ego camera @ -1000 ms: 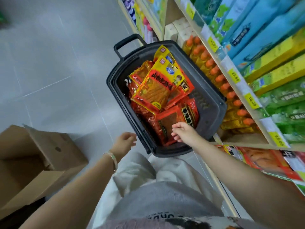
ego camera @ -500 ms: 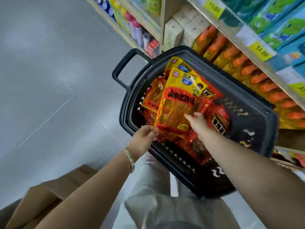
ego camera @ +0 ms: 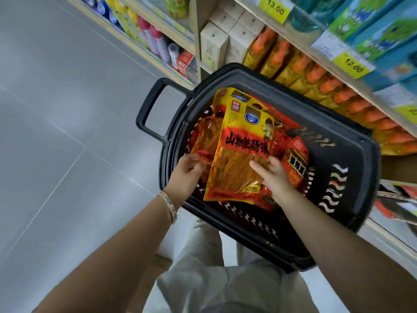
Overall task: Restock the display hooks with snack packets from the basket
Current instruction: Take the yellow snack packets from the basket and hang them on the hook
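A black plastic basket [ego camera: 352,154] with a loop handle stands on the floor against the shelving, filled with several yellow and red snack packets. The top yellow packet [ego camera: 239,145] with black characters on a red band lies tilted on the pile. My right hand [ego camera: 274,177] grips its lower right part, thumb on the front. My left hand [ego camera: 186,175] holds the lower left edge of the packets, fingers curled on an orange-red packet [ego camera: 206,141] beside the yellow one. No display hooks are in view.
Shelves run along the right with orange-capped yellow bottles [ego camera: 316,82], white boxes [ego camera: 214,45], blue and green boxes [ego camera: 372,30] and yellow price tags [ego camera: 275,7]. Grey tiled floor [ego camera: 67,132] lies to the left. My light trousers show at the bottom.
Both hands have moved into the basket from its near rim and closed on the packets. The camera came closer and lower, and the cardboard box at the left dropped out of view.
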Available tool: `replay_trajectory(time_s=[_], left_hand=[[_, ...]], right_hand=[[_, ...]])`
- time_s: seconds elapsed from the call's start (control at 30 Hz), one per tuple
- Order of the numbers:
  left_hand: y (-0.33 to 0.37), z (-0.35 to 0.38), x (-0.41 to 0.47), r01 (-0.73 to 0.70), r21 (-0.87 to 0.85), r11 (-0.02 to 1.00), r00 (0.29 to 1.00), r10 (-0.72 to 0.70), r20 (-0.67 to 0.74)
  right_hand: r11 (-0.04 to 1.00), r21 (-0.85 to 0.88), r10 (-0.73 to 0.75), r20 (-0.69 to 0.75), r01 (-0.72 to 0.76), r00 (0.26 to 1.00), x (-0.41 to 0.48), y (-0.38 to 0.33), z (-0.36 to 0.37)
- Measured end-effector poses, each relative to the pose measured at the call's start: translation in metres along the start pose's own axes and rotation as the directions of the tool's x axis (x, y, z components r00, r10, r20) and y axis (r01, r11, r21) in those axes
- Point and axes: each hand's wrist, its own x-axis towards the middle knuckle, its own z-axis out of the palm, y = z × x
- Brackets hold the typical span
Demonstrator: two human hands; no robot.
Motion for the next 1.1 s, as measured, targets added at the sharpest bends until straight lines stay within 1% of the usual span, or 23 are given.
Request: replay_trajectory(time_s=[0.07,0.13,0.2,0.23,0.3,0.33,0.37,0.43,0.5,0.57,0.63,0.7,0.8,0.87,0.93,1.03,1.1], left_hand=[[0.016,0.0,0.003,0.026,-0.002,1.0,1.0,-0.026,0.011],[0.037,-0.001,0.004,0.078,-0.042,0.996,0.996,-0.077,0.036],[0.052,-0.003,0.009,0.054,-0.122,0.991,0.997,-0.046,0.066],[0.055,-0.005,0.012,0.027,-0.161,0.987,0.998,-0.018,0.054],[0.056,-0.012,0.019,0.007,-0.158,0.987,0.999,-0.015,-0.052],[0.051,-0.018,0.023,0.016,-0.105,0.994,0.991,-0.03,-0.13],[0.045,-0.024,0.027,0.023,-0.048,0.999,0.978,-0.033,-0.206],[0.031,-0.035,0.035,0.055,0.024,0.998,0.947,-0.044,-0.317],[0.019,-0.042,0.04,0.096,0.038,0.995,0.933,-0.077,-0.352],[0.012,-0.043,0.044,0.106,0.034,0.994,0.936,-0.088,-0.342],[0.009,-0.041,0.046,0.096,0.039,0.995,0.94,-0.078,-0.332],[0.007,-0.042,0.047,0.095,0.021,0.995,0.945,-0.083,-0.318],[0.007,-0.047,0.049,0.113,-0.026,0.993,0.955,-0.116,-0.272],[0.006,-0.049,0.05,0.121,-0.042,0.992,0.961,-0.127,-0.244],[0.008,-0.05,0.051,0.126,-0.055,0.99,0.965,-0.136,-0.224],[0.012,-0.049,0.047,0.138,-0.083,0.987,0.964,-0.153,-0.219],[0.018,-0.046,0.041,0.116,-0.077,0.99,0.965,-0.131,-0.229]], right_hand=[[0.999,0.036,-0.033,0.053,0.031,0.998,-0.018,-0.011,-0.004],[0.997,0.054,-0.066,0.151,0.058,0.986,-0.032,-0.022,-0.001],[0.997,-0.013,-0.069,0.239,0.074,0.969,-0.04,-0.031,0.008],[0.995,-0.066,-0.058,0.274,0.078,0.96,-0.042,-0.033,0.014],[0.99,-0.123,-0.015,0.354,0.062,0.935,-0.041,-0.037,0.024],[0.989,-0.137,0.001,0.374,0.054,0.927,-0.038,-0.038,0.028],[0.987,-0.149,0.0,0.361,0.058,0.933,-0.031,-0.04,0.031],[0.988,-0.144,-0.015,0.236,0.05,0.972,-0.008,-0.041,0.032],[0.994,-0.111,0.015,0.066,-0.007,0.998,0.021,-0.04,0.033],[0.992,-0.053,0.112,-0.046,-0.114,0.993,0.048,-0.043,0.035],[0.967,0.076,0.247,-0.075,-0.241,0.966,0.068,-0.047,0.04],[0.924,0.189,0.345,-0.04,-0.332,0.938,0.08,-0.051,0.049],[0.885,0.212,0.429,-0.027,-0.414,0.903,0.083,-0.053,0.059],[0.896,0.195,0.422,-0.094,-0.399,0.902,0.079,-0.05,0.062],[0.912,0.219,0.387,-0.172,-0.348,0.906,0.071,-0.044,0.06],[0.9,0.327,0.367,-0.204,-0.29,0.908,0.048,-0.029,0.046],[0.902,0.355,0.342,-0.236,-0.247,0.909,0.025,-0.019,0.031]])
